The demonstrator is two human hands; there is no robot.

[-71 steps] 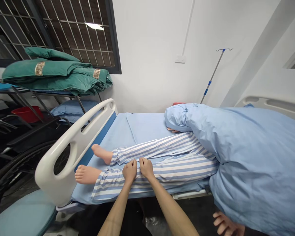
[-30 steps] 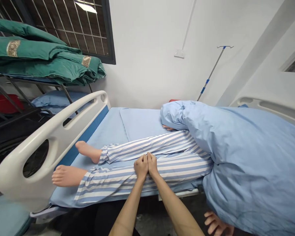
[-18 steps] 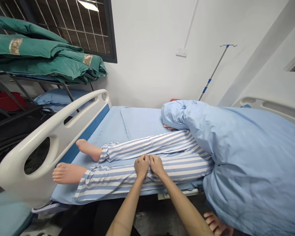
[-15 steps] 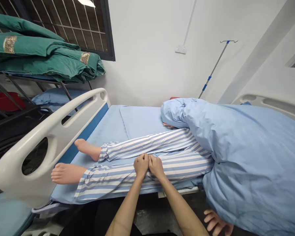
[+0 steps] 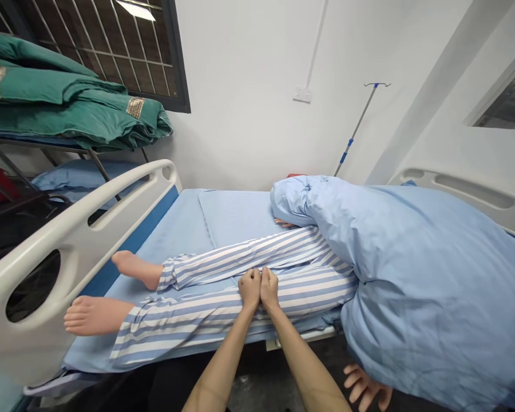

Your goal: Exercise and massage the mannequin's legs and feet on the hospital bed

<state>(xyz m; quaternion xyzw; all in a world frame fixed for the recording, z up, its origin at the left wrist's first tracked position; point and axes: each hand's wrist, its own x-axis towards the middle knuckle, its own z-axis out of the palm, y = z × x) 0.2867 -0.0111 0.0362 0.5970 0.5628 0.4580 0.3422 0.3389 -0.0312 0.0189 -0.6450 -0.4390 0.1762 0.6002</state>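
The left hand (image 5: 249, 288) and right hand (image 5: 269, 288) lie side by side, knuckles touching, loosely closed with the fingers curled down onto the near leg of the striped pyjama trousers (image 5: 189, 320); whether they pinch the cloth or only press on it cannot be told from this view. The blue-and-white trousers are worn by a manikin (image 5: 283, 222) lying on a blue bed sheet (image 5: 180, 229), with its legs pointing toward a white plastic footboard (image 5: 68, 240). Both trouser legs are on and reach the ankles, leaving the near foot (image 5: 95, 316) and far foot (image 5: 135, 269) bare. Everything above the thighs lies under a bunched pale blue quilt (image 5: 429, 297), with only the manikin's fingers showing beside it. Another person's hand (image 5: 364, 388) touches the quilt's lower edge, well apart from the two hands. Beyond the bed stand a drip stand (image 5: 356, 131) and a metal rack (image 5: 38, 143) holding folded green blankets (image 5: 55, 109) and a blue pillow (image 5: 77, 183)
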